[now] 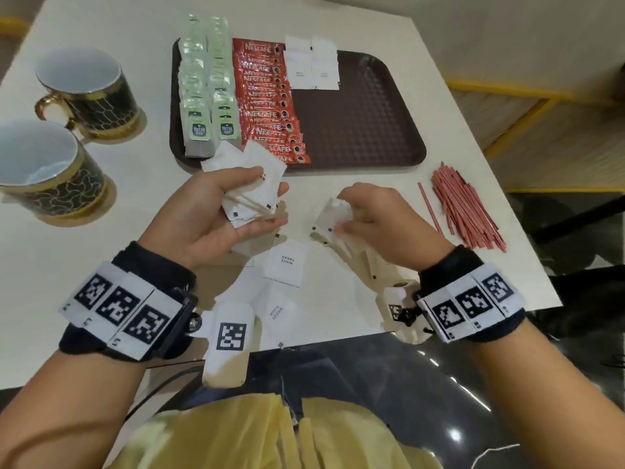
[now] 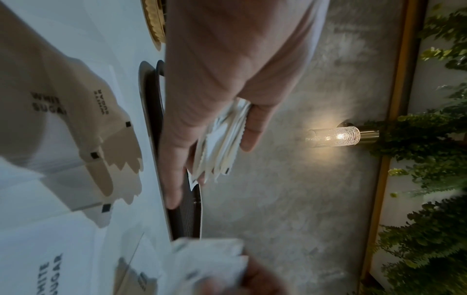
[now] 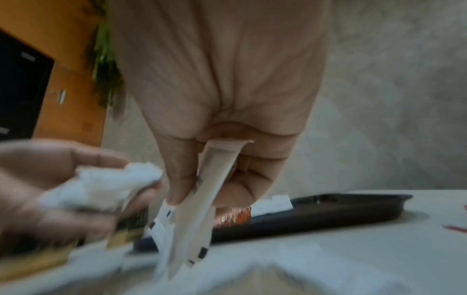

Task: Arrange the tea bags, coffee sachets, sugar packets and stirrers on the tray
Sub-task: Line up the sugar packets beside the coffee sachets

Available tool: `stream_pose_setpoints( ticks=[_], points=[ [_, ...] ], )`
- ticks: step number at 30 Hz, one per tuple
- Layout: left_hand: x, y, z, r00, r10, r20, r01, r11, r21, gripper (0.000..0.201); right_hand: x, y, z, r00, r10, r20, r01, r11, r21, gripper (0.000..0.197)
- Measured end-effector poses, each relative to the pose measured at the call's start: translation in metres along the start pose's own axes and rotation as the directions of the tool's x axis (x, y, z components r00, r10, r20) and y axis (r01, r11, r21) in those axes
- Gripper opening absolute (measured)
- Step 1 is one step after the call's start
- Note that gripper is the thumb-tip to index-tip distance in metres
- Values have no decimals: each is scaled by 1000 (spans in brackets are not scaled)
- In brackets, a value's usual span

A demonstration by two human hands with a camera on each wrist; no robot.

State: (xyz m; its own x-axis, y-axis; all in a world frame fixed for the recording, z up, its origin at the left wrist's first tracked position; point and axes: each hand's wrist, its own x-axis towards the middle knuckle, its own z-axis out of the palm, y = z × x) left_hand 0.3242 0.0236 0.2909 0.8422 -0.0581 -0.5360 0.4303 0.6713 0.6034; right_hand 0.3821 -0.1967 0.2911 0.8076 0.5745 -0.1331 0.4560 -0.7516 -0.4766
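Note:
A brown tray (image 1: 372,123) holds two rows of green tea bags (image 1: 209,93), a row of red coffee sachets (image 1: 270,99) and several white sugar packets (image 1: 311,66) at its far end. My left hand (image 1: 216,211), palm up near the tray's front edge, holds a bunch of white sugar packets (image 1: 247,174) (image 2: 222,139). My right hand (image 1: 375,218) pinches a few more sugar packets (image 1: 333,218) (image 3: 202,193) just above the table. Loose sugar packets (image 1: 284,265) lie between my wrists. A pile of red stirrers (image 1: 463,208) lies on the table to the right.
Two black-and-gold mugs (image 1: 88,93) (image 1: 44,170) stand on the white table (image 1: 338,184) at the left. The table's right edge runs just past the stirrers. The tray's right half is bare.

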Motion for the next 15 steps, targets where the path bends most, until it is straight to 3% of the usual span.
stream_pose_setpoints(
  ticks=[2, 4, 7, 9, 13, 15],
  points=[
    [0, 1, 1, 1000, 1, -19, 0, 999, 48, 34, -1, -9, -21, 995, 11, -102, 14, 971, 239, 14],
    [-1, 0, 6, 1000, -1, -10, 1, 999, 40, 31, 0, -24, -35, 981, 11, -194, 85, 875, 478, 13],
    [-3, -4, 19, 994, 25, 102, -30, 999, 44, 38, 7, -46, -33, 977, 20, -212, 131, 728, 673, 22],
    [-7, -3, 27, 982, 57, 182, -59, 998, 7, 43, 15, -54, -23, 982, 4, -190, 130, 715, 687, 26],
    [-14, 5, 22, 962, 63, 266, -51, 997, -53, 54, 28, -56, -15, 973, -43, -229, 172, 794, 583, 31],
    [-16, 6, 20, 961, 92, 261, -92, 996, -11, 49, 30, -58, -15, 965, -43, -257, 175, 838, 516, 41]
  ],
)
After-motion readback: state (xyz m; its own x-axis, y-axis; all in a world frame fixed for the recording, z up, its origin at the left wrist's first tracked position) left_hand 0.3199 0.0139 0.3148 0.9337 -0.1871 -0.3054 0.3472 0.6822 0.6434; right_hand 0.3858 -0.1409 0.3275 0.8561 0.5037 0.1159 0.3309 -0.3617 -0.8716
